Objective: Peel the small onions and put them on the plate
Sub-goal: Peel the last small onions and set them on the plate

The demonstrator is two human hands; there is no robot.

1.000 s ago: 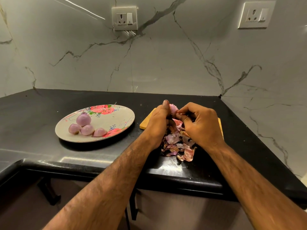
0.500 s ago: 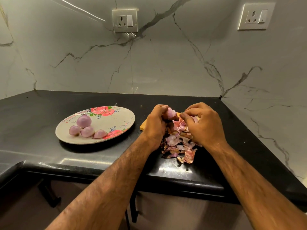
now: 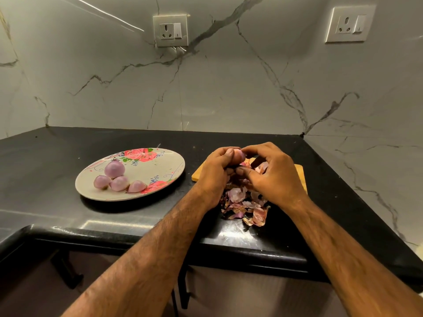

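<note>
- Left hand (image 3: 215, 172): fingers and thumb curled round a small onion (image 3: 237, 155), holding it up above the wooden cutting board (image 3: 198, 175).
- Right hand (image 3: 272, 177): forefinger laid over the top of the same onion and thumb curled beneath, closing on it as a pinch. Whether a flake of skin is caught between them cannot be told.
- The exposed part of the held onion is smooth and pale pink. It appears mostly stripped, though its far side is hidden by the fingers.
- Floral plate (image 3: 158, 168), well to the left on the black countertop (image 3: 68, 145): four peeled onions (image 3: 114, 169) lie clustered and touching on its near-left part.
- Onion skins (image 3: 242, 202): a loose heap under and just in front of the hands, spilling from the board onto the counter.
- Progress, as judged: four onions are finished and a fifth is near the end of peeling, with its transfer to the plate not yet done. No unpeeled onions show, but any on the board would be hidden behind the hands.
</note>
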